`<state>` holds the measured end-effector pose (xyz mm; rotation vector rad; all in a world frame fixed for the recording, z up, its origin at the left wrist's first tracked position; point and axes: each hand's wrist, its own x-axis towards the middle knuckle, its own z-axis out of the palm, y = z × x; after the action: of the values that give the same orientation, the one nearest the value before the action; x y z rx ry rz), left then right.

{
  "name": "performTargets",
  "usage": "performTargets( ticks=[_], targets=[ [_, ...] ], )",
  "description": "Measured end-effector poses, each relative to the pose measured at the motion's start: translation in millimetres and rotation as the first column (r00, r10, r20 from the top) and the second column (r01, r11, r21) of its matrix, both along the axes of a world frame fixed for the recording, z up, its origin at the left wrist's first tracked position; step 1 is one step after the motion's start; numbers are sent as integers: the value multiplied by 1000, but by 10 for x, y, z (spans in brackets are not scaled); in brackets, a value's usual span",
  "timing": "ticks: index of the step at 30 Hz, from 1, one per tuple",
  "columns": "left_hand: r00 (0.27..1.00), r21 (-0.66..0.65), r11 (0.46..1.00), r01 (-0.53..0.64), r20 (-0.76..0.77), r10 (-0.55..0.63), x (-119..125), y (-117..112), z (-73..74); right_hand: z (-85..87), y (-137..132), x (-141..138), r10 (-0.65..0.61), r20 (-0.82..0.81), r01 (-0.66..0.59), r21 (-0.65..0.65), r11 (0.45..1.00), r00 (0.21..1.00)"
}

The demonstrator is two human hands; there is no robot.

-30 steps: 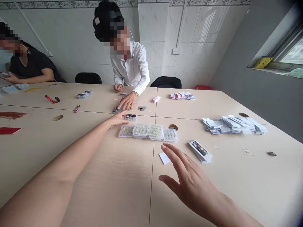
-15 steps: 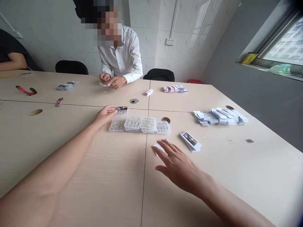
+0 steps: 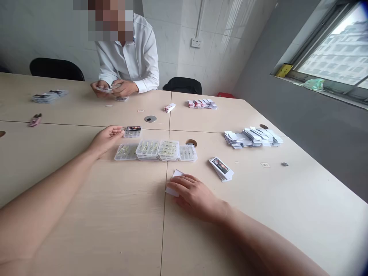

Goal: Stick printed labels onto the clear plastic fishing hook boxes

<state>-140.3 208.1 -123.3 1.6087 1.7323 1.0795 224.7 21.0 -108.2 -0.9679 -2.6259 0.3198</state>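
Observation:
My left hand (image 3: 107, 138) is closed at the left edge of a small clear plastic box (image 3: 132, 134) with a dark printed card across its top. In front of that box, a row of stacked clear compartment boxes (image 3: 147, 148) holds thin yellow-green pieces. My right hand (image 3: 194, 195) has its fingers bent over a white paper card (image 3: 173, 190), near the seam of the table; its thumb is mostly hidden. To the right of it lies a small fanned stack of printed cards (image 3: 221, 168), a dark picture showing on the top one.
Folded white papers (image 3: 253, 137) lie in piles at the right. Red-and-white cards (image 3: 202, 103) are at the back. Across the table (image 3: 115, 214), a person in a white shirt (image 3: 129, 53) handles a small item. Pink-handled clippers (image 3: 35, 120) lie at the left.
My right hand has come down onto the white card, its spread fingers now bent over it. My left hand stays at the carded box. The view has shifted right; the person opposite has raised their item.

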Motion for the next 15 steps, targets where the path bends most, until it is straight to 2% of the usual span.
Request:
performTargets(
  ticks=[7, 15],
  targets=[
    [999, -4, 1000, -20, -35, 19, -49, 86, -47, -39, 51, 60, -22, -56, 18, -76, 997, 998],
    [998, 22, 1000, -7, -68, 8, -163, 175, -167, -39, 47, 47, -11, -77, 5, -75, 997, 997]
  ],
)
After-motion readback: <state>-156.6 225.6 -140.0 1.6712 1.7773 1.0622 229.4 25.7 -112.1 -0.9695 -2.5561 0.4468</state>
